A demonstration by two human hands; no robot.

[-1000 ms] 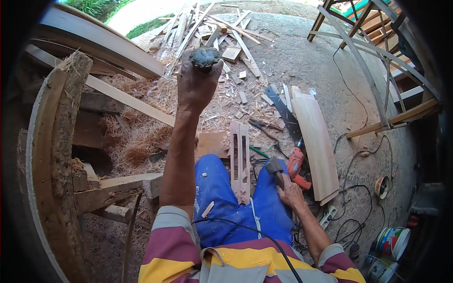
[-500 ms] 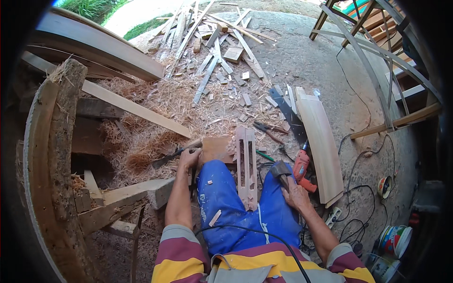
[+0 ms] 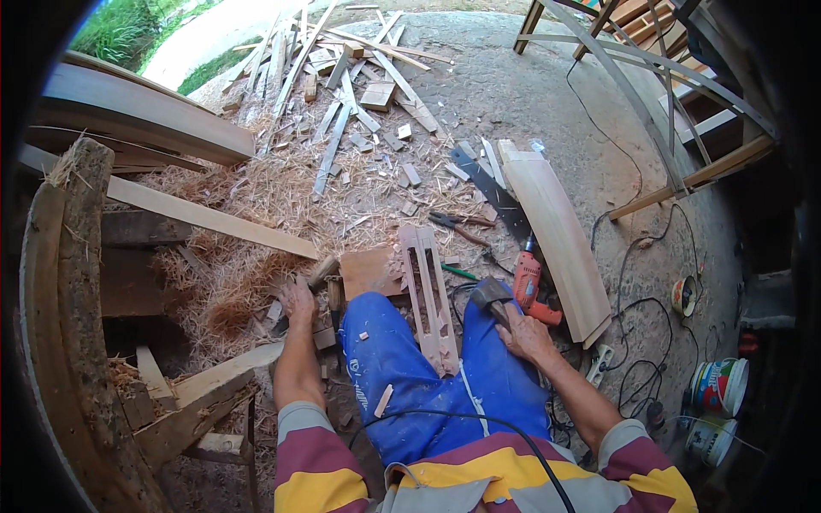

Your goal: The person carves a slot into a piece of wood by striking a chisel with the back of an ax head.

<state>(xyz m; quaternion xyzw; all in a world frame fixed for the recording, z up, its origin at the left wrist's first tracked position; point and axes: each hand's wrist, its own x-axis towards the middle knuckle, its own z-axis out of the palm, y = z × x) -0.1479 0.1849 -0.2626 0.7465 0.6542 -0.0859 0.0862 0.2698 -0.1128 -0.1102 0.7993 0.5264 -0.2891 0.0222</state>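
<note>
My right hand is closed round the handle of a hammer, whose dark head rests on my right knee. Down on the left, my left hand is over the shavings, its fingers apart, beside a short round wooden piece that looks like a tool handle. Between my thighs leans a wooden piece with long slots cut through it. A flat board lies under its left side, near my left knee. Small wood chips lie on my blue trousers.
An orange drill, pliers, a black saw blade and a wide plank lie ahead right. Offcuts are heaped at the far side. A rough wooden bench stands left; cables and tubs are right.
My left hand has let go of the dark-bladed tool it held and moved left and down. The hammer stays in my right hand on the knee. The view has shifted right.
</note>
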